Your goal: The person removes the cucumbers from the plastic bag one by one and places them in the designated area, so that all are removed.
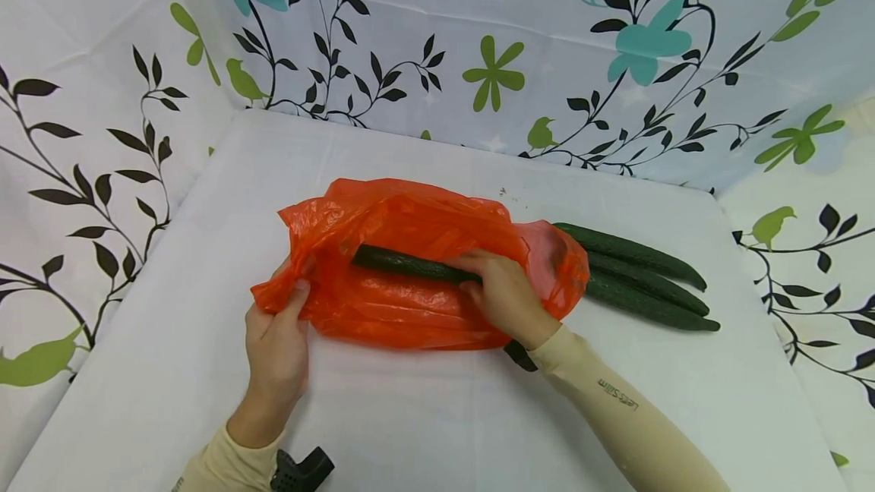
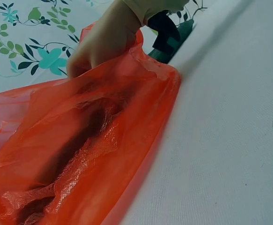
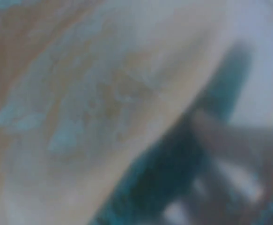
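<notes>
An orange-red plastic bag (image 1: 410, 317) lies across the middle of the table, its mouth facing left. My left hand (image 1: 276, 355) grips the bag's left edge, the thumb outside and the other fingers partly hidden by plastic. My right hand (image 1: 506, 294) holds a dark green cucumber (image 1: 403, 263) over the bag, its free end pointing left at the bag's mouth. In the left wrist view the right hand (image 2: 103, 44) shows above the bag (image 2: 122, 154); the plastic covers the cucumber there. The right wrist view is blurred, with the cucumber (image 3: 159, 173) beside the fingers.
Several more cucumbers (image 1: 649, 279) lie side by side at the right, partly behind the bag's right end. A white cloth covers the table (image 1: 424, 416). Behind it hangs a leaf-patterned curtain (image 1: 437, 14). Small dark specks (image 1: 503, 191) show near the bag's far side.
</notes>
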`<state>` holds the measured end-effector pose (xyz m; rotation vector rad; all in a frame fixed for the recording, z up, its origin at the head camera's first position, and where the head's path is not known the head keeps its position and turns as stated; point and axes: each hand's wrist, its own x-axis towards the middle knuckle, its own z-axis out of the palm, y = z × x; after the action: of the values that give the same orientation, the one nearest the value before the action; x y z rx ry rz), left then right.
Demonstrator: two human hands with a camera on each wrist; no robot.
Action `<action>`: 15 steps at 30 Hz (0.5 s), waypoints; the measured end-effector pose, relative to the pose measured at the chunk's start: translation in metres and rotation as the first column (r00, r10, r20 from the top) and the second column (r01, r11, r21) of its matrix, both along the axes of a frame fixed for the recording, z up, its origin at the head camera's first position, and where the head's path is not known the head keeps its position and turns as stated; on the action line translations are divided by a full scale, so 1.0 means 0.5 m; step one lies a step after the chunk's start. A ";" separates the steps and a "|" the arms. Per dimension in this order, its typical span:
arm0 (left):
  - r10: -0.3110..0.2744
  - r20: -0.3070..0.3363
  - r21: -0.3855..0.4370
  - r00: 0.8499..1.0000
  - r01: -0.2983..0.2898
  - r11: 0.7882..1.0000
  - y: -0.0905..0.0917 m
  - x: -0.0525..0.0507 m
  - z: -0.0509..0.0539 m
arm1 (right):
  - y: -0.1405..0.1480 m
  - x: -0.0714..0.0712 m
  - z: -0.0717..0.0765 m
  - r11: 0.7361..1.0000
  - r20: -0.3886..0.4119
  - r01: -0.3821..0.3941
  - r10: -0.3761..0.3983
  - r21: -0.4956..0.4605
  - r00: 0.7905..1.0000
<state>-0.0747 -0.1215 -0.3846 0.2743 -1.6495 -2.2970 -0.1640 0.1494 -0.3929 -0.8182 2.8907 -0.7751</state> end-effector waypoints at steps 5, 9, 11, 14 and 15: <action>0.022 -0.028 -0.005 0.999 -0.022 1.000 -0.006 -0.001 -0.002 | 0.010 0.010 0.011 1.000 0.070 -0.016 0.018 -0.022 0.997; 0.034 -0.056 -0.009 0.998 -0.034 0.999 -0.012 -0.002 -0.002 | 0.022 0.019 0.016 0.998 0.116 -0.025 0.031 -0.054 0.993; 0.040 -0.065 -0.008 0.997 -0.041 0.999 -0.014 -0.002 -0.002 | 0.029 0.022 0.019 0.996 0.133 -0.036 0.047 -0.079 0.990; 0.048 -0.077 0.009 0.996 -0.047 0.999 -0.015 -0.003 -0.001 | 0.040 0.026 0.023 0.991 0.159 -0.055 0.073 -0.118 0.985; 0.049 -0.079 0.014 0.996 -0.049 0.999 -0.015 -0.003 0.000 | 0.044 0.027 0.025 0.990 0.166 -0.060 0.082 -0.131 0.983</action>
<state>-0.0762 -0.1291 -0.3847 0.2209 -1.5734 -2.2528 -0.1506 0.1712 -0.3806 -0.8169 2.6696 -0.9766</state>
